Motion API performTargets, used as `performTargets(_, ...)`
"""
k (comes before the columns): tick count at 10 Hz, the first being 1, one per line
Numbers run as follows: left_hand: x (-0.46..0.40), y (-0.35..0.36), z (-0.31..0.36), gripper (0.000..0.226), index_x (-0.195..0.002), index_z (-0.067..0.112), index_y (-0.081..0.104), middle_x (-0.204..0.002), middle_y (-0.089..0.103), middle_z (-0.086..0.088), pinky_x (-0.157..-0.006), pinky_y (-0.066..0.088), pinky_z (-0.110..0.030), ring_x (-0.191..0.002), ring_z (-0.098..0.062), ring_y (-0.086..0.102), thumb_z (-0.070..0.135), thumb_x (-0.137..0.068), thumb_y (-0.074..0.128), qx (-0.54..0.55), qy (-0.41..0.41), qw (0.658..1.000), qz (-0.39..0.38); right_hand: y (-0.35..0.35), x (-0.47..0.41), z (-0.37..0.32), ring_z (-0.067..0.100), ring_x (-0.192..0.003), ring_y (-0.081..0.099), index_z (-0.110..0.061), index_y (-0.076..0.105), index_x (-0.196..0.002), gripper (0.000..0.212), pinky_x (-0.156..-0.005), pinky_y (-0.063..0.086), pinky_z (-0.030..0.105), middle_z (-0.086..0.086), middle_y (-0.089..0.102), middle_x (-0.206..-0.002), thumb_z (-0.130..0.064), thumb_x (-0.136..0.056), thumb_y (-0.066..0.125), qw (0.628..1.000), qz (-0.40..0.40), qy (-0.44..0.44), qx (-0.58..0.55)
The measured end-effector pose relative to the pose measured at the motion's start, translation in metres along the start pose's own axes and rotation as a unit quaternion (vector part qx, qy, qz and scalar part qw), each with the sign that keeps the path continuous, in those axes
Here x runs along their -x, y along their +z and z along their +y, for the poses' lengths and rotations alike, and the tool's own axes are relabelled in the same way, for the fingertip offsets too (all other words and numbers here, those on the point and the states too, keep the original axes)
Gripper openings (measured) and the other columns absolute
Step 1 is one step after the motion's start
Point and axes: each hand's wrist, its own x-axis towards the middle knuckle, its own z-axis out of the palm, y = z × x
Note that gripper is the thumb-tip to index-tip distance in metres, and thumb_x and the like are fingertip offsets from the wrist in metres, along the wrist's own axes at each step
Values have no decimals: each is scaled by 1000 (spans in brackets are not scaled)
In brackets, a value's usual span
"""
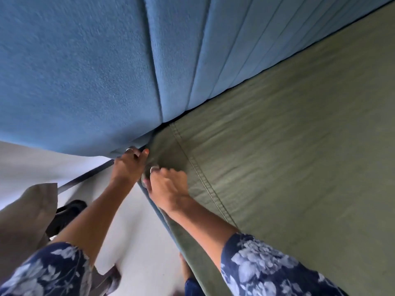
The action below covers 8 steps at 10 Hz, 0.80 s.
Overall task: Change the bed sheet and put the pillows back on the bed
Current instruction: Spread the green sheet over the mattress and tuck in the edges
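Observation:
An olive-green bed sheet [288, 146] with a stitched hem covers the mattress on the right. A blue padded headboard [85, 71] fills the upper left. At the mattress corner beside the headboard, my left hand [128, 165] has its fingertips on the sheet's corner in the gap under the headboard. My right hand [166, 184] grips a bunched fold of the sheet at the same corner, fingers curled. The corner itself is partly hidden by both hands. No pillows are in view.
The bed's blue side edge [158, 212] runs down toward me. A white floor [136, 231] lies to the left, with a beige cloth [27, 212] and a dark object [64, 214] near my left arm. A dark strip runs along the wall base.

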Motion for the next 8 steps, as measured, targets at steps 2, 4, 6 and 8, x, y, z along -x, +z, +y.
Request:
performTargets(2,-11,-1,-9,20,-95,-4,63,-91,64,-29,-79,47,-47,-90,-44,62,15,-96,54,-74,156,985,18,5,-29,-13,22,-113,60,-14,57,-121,26,-82,44,31,3,61,-121,-23,-97,51,999,-35,16,36)
performTargets(4,-20,-17,-31,17,-70,1,60,-61,62,-21,-44,51,-40,-50,-39,63,-7,-82,68,-137,294,946,18,1,-26,-17,28,-112,60,-8,47,-125,38,-85,45,32,11,62,-121,-25,-92,59,997,-67,42,18)
performTargets(6,-29,-16,-42,20,-87,-5,65,-67,56,-14,-65,49,-47,-72,-40,62,7,-96,51,-115,204,972,-12,11,-1,-18,38,-108,53,-6,45,-122,45,-85,45,41,20,54,-118,-27,-87,64,998,-49,23,-38)
performTargets(8,-16,-14,7,40,-109,-5,58,-109,60,-29,-88,42,-47,-106,-46,55,30,-101,41,-161,81,978,-102,9,69,60,29,-102,55,-16,55,-119,36,-85,45,39,7,55,-116,-38,-90,53,990,126,21,-59)
